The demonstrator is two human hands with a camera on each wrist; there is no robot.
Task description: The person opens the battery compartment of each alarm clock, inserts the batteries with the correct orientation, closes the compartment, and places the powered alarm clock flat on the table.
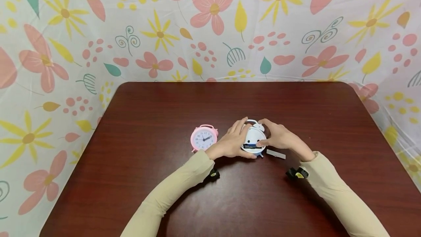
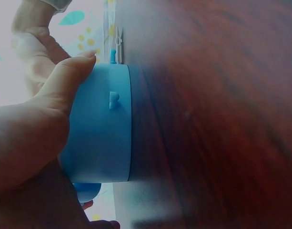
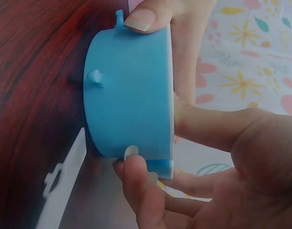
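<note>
A blue alarm clock (image 1: 255,134) lies face down on the table, its white back up and its battery compartment (image 1: 251,146) uncovered. My left hand (image 1: 234,140) grips the clock from the left; in the left wrist view its thumb lies along the blue side wall (image 2: 100,138). From the other side my right hand (image 1: 280,137) holds it, thumb pressing at the right end of the compartment, over a dark battery. In the right wrist view the right fingertips (image 3: 136,174) rest against the blue side. A slim white battery cover (image 1: 276,154) lies just right of the clock.
A pink alarm clock (image 1: 203,142) lies face up to the left, close to my left wrist. Both sit on a dark red-brown wooden table (image 1: 158,112). Behind the table hangs a flower-patterned cloth (image 1: 210,46). Black wrist cameras show beneath both sleeves.
</note>
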